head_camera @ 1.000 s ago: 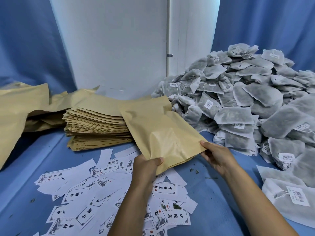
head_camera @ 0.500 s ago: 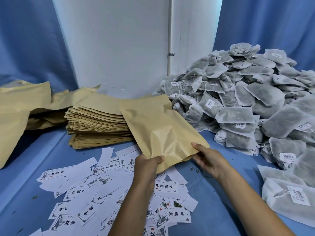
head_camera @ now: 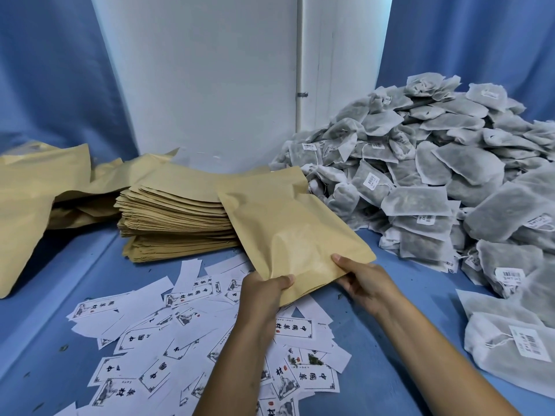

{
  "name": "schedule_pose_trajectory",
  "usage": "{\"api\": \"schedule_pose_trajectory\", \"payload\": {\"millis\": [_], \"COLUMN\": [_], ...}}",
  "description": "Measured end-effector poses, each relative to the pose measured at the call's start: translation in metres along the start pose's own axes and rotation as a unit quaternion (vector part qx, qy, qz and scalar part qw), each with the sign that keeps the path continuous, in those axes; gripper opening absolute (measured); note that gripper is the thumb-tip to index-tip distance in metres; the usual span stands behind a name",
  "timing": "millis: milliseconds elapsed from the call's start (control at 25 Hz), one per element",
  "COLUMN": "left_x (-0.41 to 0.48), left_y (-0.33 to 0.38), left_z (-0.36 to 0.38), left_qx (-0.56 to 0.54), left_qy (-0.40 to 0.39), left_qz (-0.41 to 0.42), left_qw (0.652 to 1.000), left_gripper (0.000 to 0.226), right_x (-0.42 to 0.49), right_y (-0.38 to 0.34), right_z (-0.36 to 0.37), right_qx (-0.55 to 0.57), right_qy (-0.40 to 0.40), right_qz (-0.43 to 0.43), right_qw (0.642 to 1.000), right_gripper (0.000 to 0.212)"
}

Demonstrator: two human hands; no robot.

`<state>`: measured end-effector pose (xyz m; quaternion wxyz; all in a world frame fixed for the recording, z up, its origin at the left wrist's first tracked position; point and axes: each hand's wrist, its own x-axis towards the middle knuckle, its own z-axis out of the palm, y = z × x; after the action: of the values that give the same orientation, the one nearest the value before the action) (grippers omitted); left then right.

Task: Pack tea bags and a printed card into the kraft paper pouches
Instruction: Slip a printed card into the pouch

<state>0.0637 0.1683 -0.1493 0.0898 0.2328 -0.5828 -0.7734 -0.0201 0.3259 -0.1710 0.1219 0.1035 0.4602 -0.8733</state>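
Kraft paper pouch, flat tan rectangle, held tilted above the blue table at its near edge: left hand grips the lower-left corner with thumb on top, right hand pinches the lower-right edge. Stack of identical tan pouches lies behind it; scattered white printed cards beneath. Heap of grey mesh tea bags with barcode tags, right.

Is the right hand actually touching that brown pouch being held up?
Touching. The head view shows the right hand gripping the kraft pouch's near edge, fingers on top.
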Motion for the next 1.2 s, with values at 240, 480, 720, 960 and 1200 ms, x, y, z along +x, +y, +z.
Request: {"api": "schedule_pose_trajectory", "payload": {"millis": [240, 480, 720, 960, 1200], "left_x": [0.002, 0.001, 0.001, 0.001, -0.003], "left_y": [0.000, -0.003, -0.003, 0.001, -0.001], "left_z": [0.001, 0.004, 0.001, -0.006, -0.001], "left_qx": [-0.017, -0.026, 0.026, 0.090, 0.194], "left_qy": [0.006, -0.003, -0.001, -0.044, -0.011], "left_qz": [0.001, 0.001, 0.025, -0.019, 0.077], "left_qw": [1.000, 1.000, 0.999, 0.995, 0.978], "left_gripper": [0.022, 0.021, 0.018, 0.014, 0.008], "right_x": [-0.005, -0.004, -0.010, -0.016, -0.021], "right_y": [0.007, 0.009, 0.015, 0.009, 0.014], "right_z": [0.004, 0.005, 0.009, 0.010, 0.015], "right_qx": [-0.009, -0.096, -0.155, -0.110, -0.132], "right_qy": [-0.029, -0.009, -0.056, -0.025, -0.110], "right_qz": [0.012, -0.034, -0.028, -0.046, 0.032], "right_qw": [0.999, 0.995, 0.986, 0.993, 0.985], "right_gripper": [0.018, 0.016, 0.016, 0.007, 0.015]}}
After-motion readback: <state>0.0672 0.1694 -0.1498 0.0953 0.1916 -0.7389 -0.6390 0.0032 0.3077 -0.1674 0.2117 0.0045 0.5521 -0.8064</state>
